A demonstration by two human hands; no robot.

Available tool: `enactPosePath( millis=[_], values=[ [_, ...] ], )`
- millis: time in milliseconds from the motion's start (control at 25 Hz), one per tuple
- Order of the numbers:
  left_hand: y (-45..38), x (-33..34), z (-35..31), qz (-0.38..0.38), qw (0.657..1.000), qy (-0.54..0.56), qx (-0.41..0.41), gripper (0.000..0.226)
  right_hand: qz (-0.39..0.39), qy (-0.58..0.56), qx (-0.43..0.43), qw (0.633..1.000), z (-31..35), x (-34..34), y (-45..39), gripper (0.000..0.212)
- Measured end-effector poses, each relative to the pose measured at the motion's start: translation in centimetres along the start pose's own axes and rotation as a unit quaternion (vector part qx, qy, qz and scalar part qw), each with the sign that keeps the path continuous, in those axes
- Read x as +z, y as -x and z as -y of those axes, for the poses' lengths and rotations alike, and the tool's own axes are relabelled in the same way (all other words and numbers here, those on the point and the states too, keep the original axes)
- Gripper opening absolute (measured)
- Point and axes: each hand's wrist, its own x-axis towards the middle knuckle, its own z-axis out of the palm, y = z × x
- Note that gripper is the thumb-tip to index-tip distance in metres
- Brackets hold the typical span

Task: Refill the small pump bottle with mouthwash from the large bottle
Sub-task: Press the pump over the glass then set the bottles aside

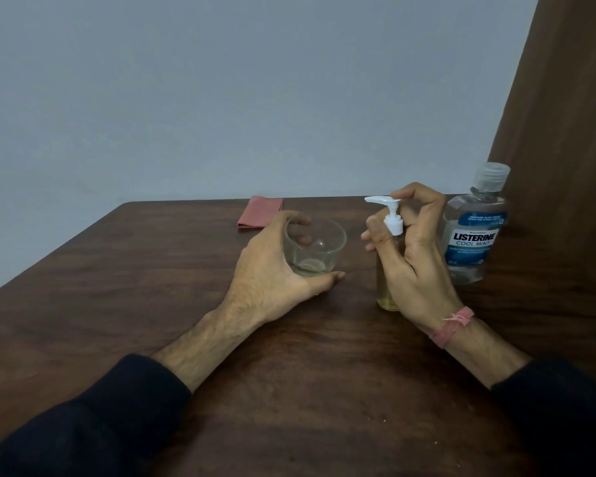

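Just right of the right hand's (412,256) grip, the large bottle (473,228) is left capped and upright. The pump bottle (387,297) is clasped within that grip, a finger laid on the pump (387,210), seemingly for pressing. Left of it, a glass (315,247) is cupped by the left hand (272,270), probably for steadying.

Brown, blue, white and pink things

The table (152,304) is showing dark brown wood with wavy streaks. The small pump bottle (387,297) is wearing a white pump and holding a little yellow liquid. The large bottle (473,232) is looking clear with a blue and white label. The cloth (260,212) is looking pink. The wall (221,98) is looking pale grey-blue, the sleeves (117,418) dark navy, the wristband (451,325) pink.
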Motion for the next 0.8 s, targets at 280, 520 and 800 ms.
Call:
enactPosePath(
  millis=[280,520,800],
  values=[
    [0.3,-0.6,-0.3,-0.018,0.998,-0.043,-0.041,0.105,-0.007,-0.001,0.005,1.000,0.1,-0.1,0.1,0.037],
    [1.0,-1.4,-1.1,-0.014,0.996,-0.067,-0.051,0.114,0.027,0.088,0.015,0.996,1.4,-1.4,0.3,0.064],
    [3.6,-4.7,-1.4,-0.088,0.980,-0.121,0.130,0.052,0.050,0.107,0.088,0.989,3.1,-4.8,0.4,0.074]
  ],
)
